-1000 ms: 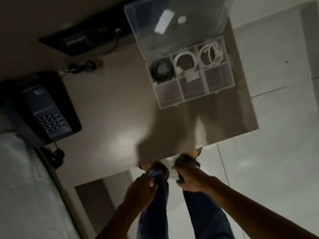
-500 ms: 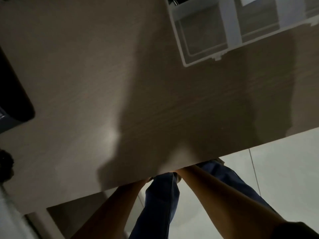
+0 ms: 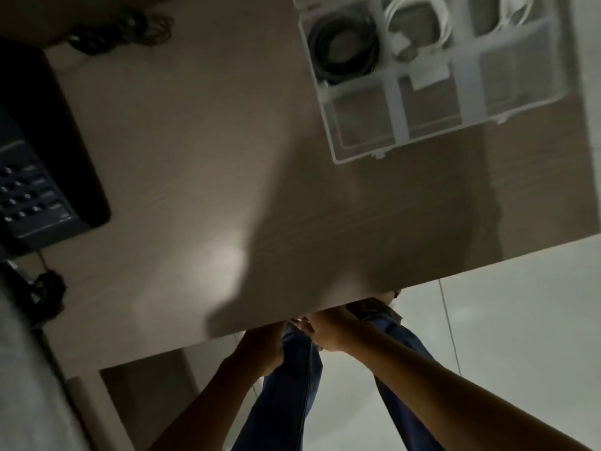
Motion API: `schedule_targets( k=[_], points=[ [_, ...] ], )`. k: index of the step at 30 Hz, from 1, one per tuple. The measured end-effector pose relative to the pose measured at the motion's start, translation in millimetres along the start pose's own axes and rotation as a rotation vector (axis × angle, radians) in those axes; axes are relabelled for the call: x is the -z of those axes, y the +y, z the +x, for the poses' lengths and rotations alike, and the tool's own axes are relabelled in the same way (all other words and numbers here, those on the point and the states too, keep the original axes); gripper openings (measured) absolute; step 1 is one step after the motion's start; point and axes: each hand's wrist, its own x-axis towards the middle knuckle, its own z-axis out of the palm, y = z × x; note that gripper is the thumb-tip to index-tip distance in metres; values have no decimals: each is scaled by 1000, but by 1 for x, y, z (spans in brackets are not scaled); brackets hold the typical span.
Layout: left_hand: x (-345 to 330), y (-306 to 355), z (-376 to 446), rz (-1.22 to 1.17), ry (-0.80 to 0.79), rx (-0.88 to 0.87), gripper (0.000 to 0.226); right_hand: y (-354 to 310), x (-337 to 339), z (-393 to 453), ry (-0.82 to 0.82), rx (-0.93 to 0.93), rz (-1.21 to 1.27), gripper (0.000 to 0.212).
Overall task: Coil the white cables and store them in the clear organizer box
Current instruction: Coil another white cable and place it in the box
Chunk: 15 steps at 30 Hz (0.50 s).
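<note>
Fingers (image 3: 300, 323) of both hands bunched together just under the near edge of the pale wood-grain table (image 3: 195, 151), partly hidden by it; grip impossible to tell, curled or spread. Left hand (image 3: 260, 348) below and left of that cluster, right hand (image 3: 335, 332) touching or nearly touching it, both over blue denim trouser legs (image 3: 292, 385). Something small and pale between the fingertips, too blurred to name.

Far left of the fingers and up: dark push-button desk telephone (image 3: 35, 177) lying on the table. Up and a little left: tangle of black cord (image 3: 123, 30) by the far edge. Up and right, well apart: clear plastic compartmented organizer box (image 3: 395, 112) resting on the table. Coiled black cable (image 3: 341, 43) in its far-left cell, coiled white cable (image 3: 419, 24) in the far-middle cell, second white cable (image 3: 514, 11) in the far-right cell. Right of the hands: light tiled floor (image 3: 520, 320).
</note>
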Motion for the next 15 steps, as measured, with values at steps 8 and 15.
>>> schedule_targets(
  k=[8, 15],
  points=[
    [71, 75, -127, -190, 130, -137, 35, -67, 102, -143, -28, 100, 340, 17],
    [164, 117, -234, -604, 188, -208, 32, -110, 181, -238, 169, 223, 459, 62]
  ],
)
